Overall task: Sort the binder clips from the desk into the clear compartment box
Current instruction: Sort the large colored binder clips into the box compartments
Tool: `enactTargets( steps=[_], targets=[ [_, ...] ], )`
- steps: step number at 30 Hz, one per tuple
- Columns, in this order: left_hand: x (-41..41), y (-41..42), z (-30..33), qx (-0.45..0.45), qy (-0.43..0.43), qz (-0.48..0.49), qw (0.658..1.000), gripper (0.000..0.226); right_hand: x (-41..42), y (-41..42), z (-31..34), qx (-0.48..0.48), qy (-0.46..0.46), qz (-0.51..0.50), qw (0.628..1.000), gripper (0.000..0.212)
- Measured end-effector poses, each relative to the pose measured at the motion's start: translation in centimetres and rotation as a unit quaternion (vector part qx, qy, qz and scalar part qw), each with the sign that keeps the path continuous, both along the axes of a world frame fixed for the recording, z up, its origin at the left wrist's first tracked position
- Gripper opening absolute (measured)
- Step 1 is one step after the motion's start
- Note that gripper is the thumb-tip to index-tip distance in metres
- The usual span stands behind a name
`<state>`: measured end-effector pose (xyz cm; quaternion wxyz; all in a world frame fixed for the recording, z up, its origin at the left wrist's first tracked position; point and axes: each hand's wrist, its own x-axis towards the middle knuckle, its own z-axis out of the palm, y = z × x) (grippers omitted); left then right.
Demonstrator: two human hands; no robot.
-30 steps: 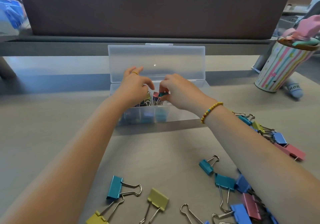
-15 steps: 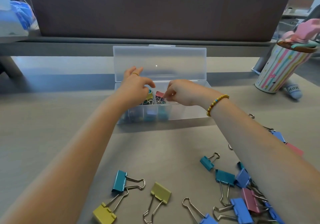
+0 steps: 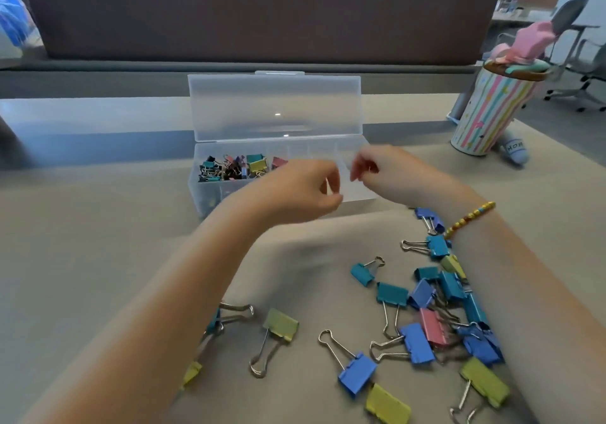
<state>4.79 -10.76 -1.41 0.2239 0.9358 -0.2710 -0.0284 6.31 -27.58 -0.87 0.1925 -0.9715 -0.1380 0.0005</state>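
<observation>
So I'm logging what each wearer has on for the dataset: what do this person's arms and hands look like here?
Both forearms are bare, with no sleeves in view. The right hand has a beaded bracelet at the wrist, mostly yellow with a few blue and reddish beads. Nothing shows on the left hand or its wrist.
</observation>
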Motion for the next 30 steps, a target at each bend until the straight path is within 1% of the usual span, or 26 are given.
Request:
enactTargets(
  steps=[1, 3, 5, 7, 10, 13, 15, 17, 19, 23, 25, 26, 28, 29, 30],
  targets=[
    [-0.6, -0.9, -0.4, 0.045, 0.025, -0.017, 0.999, 0.025, -0.7, -0.7, -0.1, -0.029, 0.048, 0.013, 0.998, 0.021],
    [-1.6, -2.3, -1.2, 0.112, 0.046, -0.042, 0.992, 0.034, -2.0, -1.7, -0.7, -0.075, 0.13, 0.029, 0.988, 0.013],
    [-2.2, -3.5, -2.0, 0.161, 0.063, -0.056, 0.983, 0.043, -2.7, -2.6, -1.5, -0.078, 0.147, 0.024, 0.986, 0.01],
    [-2.7, -4.4, -2.7, 0.193, 0.085, -0.056, 0.976, 0.049, -3.2, -3.6, -2.1, -0.049, 0.118, -0.005, 0.992, 0.01],
    [-3.2, -5.0, -3.3, 0.187, 0.081, -0.042, 0.978, 0.041, -3.5, -5.3, -2.7, -0.019, 0.078, -0.053, 0.995, 0.013],
    [-3.3, -5.1, -3.3, 0.185, 0.069, -0.039, 0.98, 0.031, -3.8, -6.6, -3.2, -0.005, 0.09, -0.063, 0.994, 0.011],
    [-3.4, -5.0, -3.3, 0.188, 0.066, -0.03, 0.98, 0.031, -4.2, -6.7, -3.2, -0.03, 0.118, -0.057, 0.991, 0.009],
    [-3.3, -5.0, -3.5, 0.187, 0.06, -0.014, 0.98, 0.031, -4.4, -6.5, -3.4, -0.092, 0.132, -0.054, 0.985, 0.018],
    [-3.1, -5.0, -3.7, 0.18, 0.05, -0.002, 0.982, 0.027, -4.5, -6.2, -3.5, -0.133, 0.128, -0.06, 0.981, 0.019],
    [-2.5, -4.8, -3.6, 0.141, 0.045, 0.024, 0.989, 0.023, -4.5, -5.5, -3.6, -0.127, 0.134, -0.062, 0.981, 0.015],
    [-2.1, -4.5, -3.3, 0.091, 0.082, 0.038, 0.992, 0.017, -4.4, -5.3, -3.6, -0.088, 0.143, -0.057, 0.984, 0.01],
    [-1.9, -4.2, -3.1, 0.053, 0.113, 0.047, 0.991, 0.013, -4.3, -5.1, -3.5, -0.045, 0.143, -0.055, 0.987, 0.008],
    [-1.4, -3.7, -2.5, -0.021, 0.164, 0.068, 0.984, 0.009, -4.0, -4.6, -3.3, 0.102, 0.137, -0.057, 0.984, 0.009],
    [-1.2, -3.4, -2.2, -0.048, 0.178, 0.079, 0.98, 0.008, -3.9, -4.3, -3.1, 0.182, 0.136, -0.065, 0.972, 0.009],
    [-1.0, -3.0, -2.0, -0.067, 0.188, 0.087, 0.976, 0.007, -3.8, -4.0, -3.0, 0.236, 0.135, -0.074, 0.959, 0.008]
  ],
)
